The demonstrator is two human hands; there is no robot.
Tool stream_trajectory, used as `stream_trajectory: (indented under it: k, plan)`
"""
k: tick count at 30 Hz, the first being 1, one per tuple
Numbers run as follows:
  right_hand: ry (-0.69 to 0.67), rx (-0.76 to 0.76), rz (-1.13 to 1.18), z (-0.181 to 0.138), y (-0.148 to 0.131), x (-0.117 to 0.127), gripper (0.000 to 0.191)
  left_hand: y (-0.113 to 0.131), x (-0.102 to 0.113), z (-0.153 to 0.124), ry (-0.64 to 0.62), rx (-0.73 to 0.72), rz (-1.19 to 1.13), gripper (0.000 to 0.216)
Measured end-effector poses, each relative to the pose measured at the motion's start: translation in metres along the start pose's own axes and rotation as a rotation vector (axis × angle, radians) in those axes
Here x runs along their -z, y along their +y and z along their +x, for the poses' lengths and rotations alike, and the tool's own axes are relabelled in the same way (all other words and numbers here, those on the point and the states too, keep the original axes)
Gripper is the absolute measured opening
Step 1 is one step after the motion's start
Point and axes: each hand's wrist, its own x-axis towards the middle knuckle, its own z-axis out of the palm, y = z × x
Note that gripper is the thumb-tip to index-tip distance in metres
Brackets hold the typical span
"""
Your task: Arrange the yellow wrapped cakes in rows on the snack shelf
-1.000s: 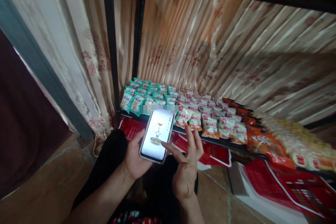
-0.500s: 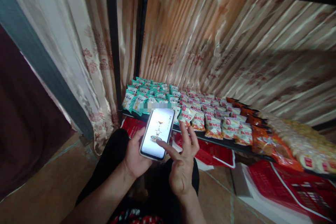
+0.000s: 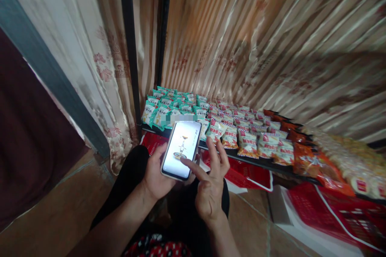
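Note:
A smartphone (image 3: 183,144) with a lit, mostly white screen lies tilted in my left hand (image 3: 157,172), whose thumb runs along its left edge. On the screen is a small picture with a round blue and orange shape near its lower part. My right hand (image 3: 209,184) is over the phone's lower right side, its index fingertip at the screen and the other fingers spread. Nothing is held in that hand. Just beyond the phone, green-and-white snack packets (image 3: 161,116) and red-and-white snack packets (image 3: 249,141) stand in rows on a low dark shelf (image 3: 232,153).
Orange packets (image 3: 306,160) and clear bags with pale contents (image 3: 346,160) continue along the shelf to the right. Below are red plastic baskets (image 3: 310,204) and a white box (image 3: 279,204) on the tiled floor. Patterned curtains (image 3: 241,40) hang behind, and a dark post (image 3: 129,40) stands left.
The view has shifted slightly, so the shelf and packets sit a little farther right. Both hands and the phone keep nearly the same pose, with the right index finger still at the screen.

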Motion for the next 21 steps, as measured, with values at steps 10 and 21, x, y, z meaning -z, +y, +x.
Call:
stream_trajectory:
  k: [10, 21]
  plan:
    - [-0.006, 0.004, 0.015, -0.001, 0.0001, 0.0008, 0.066, -0.0016, 0.0012, -0.0003, 0.003, 0.011, -0.014, 0.047]
    - [-0.009, 0.011, 0.023, -0.0033, -0.001, 0.0023, 0.066, -0.0029, 0.0017, -0.002, -0.017, 0.013, -0.006, 0.049]
